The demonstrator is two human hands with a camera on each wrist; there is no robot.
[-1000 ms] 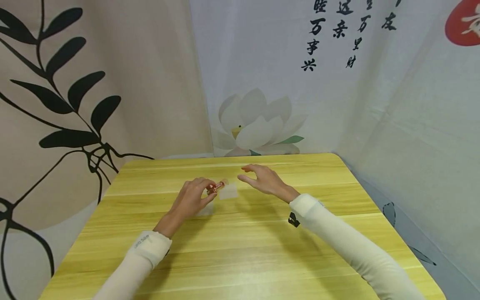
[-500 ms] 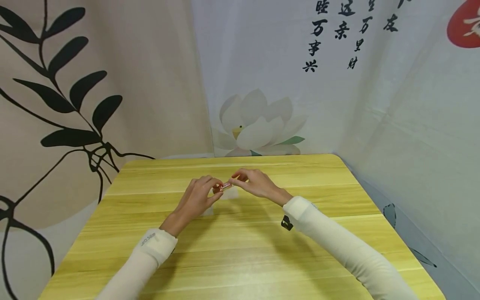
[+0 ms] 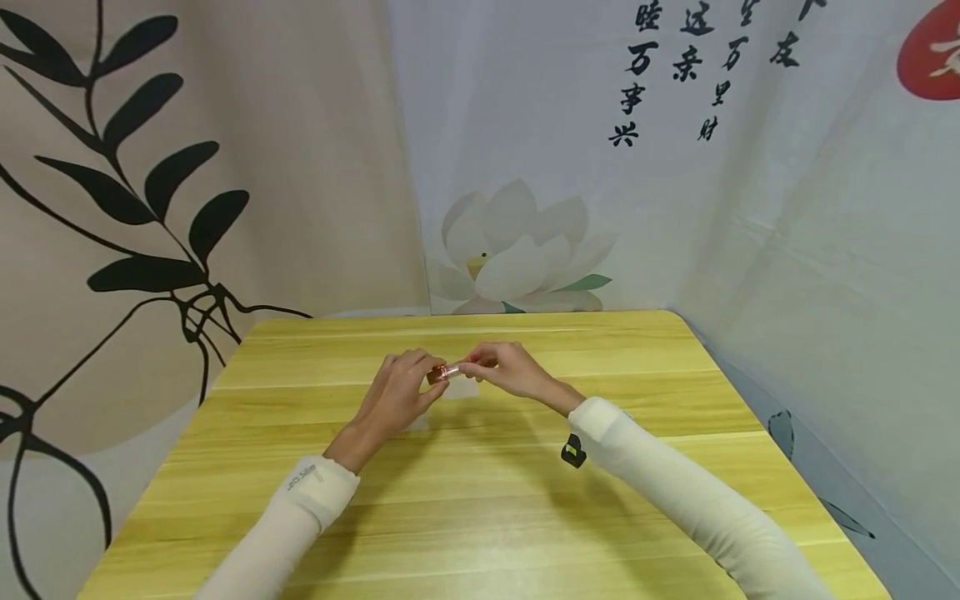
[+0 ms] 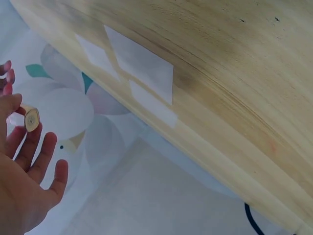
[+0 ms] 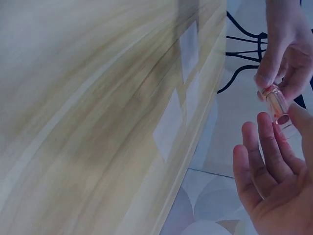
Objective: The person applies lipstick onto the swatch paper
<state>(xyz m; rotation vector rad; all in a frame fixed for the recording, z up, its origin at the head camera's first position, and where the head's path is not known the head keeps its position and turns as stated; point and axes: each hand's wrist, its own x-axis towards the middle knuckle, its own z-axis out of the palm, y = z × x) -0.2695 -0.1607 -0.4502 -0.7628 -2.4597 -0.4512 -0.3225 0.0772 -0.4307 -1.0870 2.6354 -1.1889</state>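
Observation:
Between the two hands, above the table, is a small rose-gold tube with a clear end that looks like a lipstick (image 3: 446, 372). My left hand (image 3: 397, 387) pinches its left end between thumb and fingers. The thumb and fingers of my right hand (image 3: 513, 369) pinch the opposite, clear end. In the left wrist view the round gold base of the lipstick (image 4: 32, 119) faces the camera. The right wrist view shows its shiny pinkish barrel (image 5: 277, 104), with the remaining fingers of the right hand (image 5: 274, 181) spread below it.
White paper pieces lie flat on the wood-grain table (image 3: 480, 500) under the hands; one larger sheet (image 4: 142, 58) and smaller pieces (image 4: 152, 104) show in the left wrist view. A printed curtain (image 3: 525, 125) hangs behind the table's far edge.
The right hand has moved left and closed its fingers on the clear end of the lipstick. The left hand has shifted slightly right, still holding the other end.

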